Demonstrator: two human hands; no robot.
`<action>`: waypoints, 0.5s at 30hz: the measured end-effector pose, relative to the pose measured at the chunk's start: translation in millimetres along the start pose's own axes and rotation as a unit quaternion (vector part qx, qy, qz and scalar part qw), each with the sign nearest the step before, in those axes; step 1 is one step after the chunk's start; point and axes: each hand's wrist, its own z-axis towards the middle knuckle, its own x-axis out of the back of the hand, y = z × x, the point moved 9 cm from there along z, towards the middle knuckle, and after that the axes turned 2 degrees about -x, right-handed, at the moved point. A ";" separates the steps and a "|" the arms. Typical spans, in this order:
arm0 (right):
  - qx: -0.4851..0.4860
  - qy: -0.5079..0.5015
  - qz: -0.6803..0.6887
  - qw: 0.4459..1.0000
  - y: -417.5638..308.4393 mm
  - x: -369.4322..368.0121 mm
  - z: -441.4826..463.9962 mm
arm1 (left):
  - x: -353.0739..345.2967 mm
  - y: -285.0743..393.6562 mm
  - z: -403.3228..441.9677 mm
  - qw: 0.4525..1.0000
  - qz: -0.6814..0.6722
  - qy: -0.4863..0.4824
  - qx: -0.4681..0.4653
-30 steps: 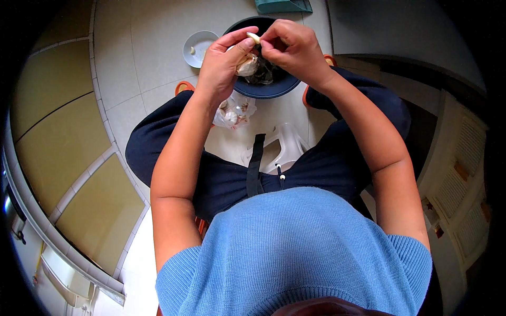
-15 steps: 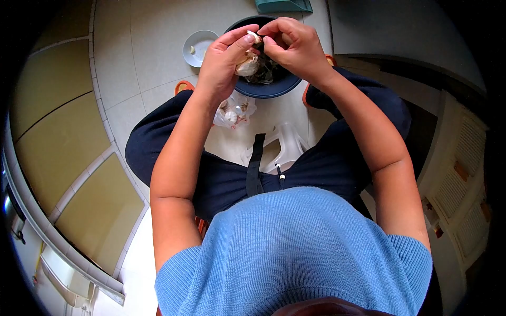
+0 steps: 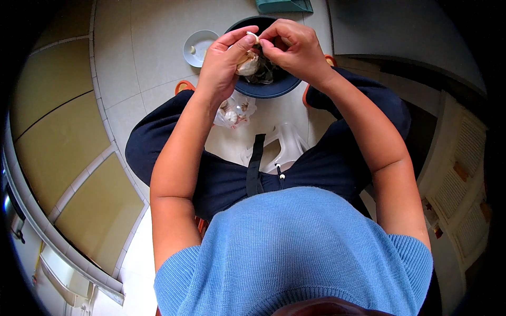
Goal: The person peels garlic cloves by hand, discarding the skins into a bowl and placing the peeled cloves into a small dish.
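Over a dark bin [image 3: 274, 92], my left hand [image 3: 224, 60] pinches a garlic clove [image 3: 253, 37] between thumb and forefinger. A larger piece of garlic bulb [image 3: 247, 65] sits in the lower fingers of the same hand. My right hand [image 3: 295, 47] is closed in a pinch, its thumb and fingertip touching the clove's right end. Whether that pinch is on skin or on the clove itself is too small to make out. Dark and pale scraps lie inside the bin beneath both hands.
A white bowl [image 3: 200, 42] holding one small pale piece stands on the tiled floor left of the bin. A clear plastic bag [image 3: 234, 111] with garlic bulbs lies nearer me. A white plastic stool [image 3: 287, 145] is between my legs, and a teal dustpan-like object [image 3: 284, 5] lies beyond the bin.
My right hand has shifted slightly left and down, and its fingertips now meet the clove. My left hand stays almost still with the garlic.
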 end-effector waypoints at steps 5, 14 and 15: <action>0.010 0.010 0.009 1.000 0.0 -0.5 -1.7 | -3.9 -0.1 -2.3 1.000 0.006 0.002 0.001; 0.024 0.009 -0.062 0.998 -7.8 1.0 -1.0 | -8.6 1.3 -0.6 0.999 0.045 -0.020 -0.001; 0.026 0.012 -0.062 0.998 -8.3 1.9 -0.7 | -9.4 2.2 -1.0 0.998 0.051 -0.021 -0.002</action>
